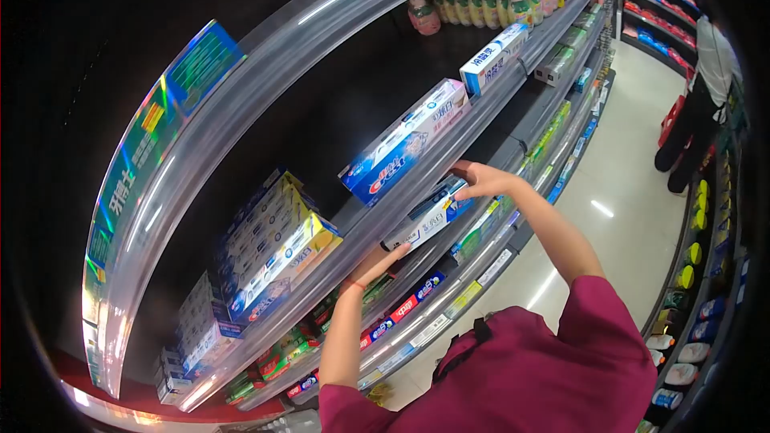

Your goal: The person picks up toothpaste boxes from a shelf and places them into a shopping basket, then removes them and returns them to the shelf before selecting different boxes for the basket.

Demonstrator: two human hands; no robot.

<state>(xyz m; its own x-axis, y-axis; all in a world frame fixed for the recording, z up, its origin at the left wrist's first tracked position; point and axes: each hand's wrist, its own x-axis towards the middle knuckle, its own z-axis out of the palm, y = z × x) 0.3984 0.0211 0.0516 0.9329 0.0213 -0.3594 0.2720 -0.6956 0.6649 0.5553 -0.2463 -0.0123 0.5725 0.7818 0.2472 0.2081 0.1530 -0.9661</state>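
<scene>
A long white and blue toothpaste box [425, 223] is held lengthwise between my two hands, just in front of a shelf edge [481, 124]. My left hand [375, 266] presses flat against its lower left end, fingers stretched out. My right hand [480, 180] curls over its upper right end. Both arms reach up out of maroon sleeves. On the shelf just above lies a bigger blue and white toothpaste box [401, 144], close to the held one.
More toothpaste boxes stand stacked at the left [273, 240], and a white box [493, 56] lies further along. Bottles [481, 0] line the far end. Lower shelves hold small packs [401, 309]. Another person [702, 88] stands down the aisle beside a red basket [670, 119].
</scene>
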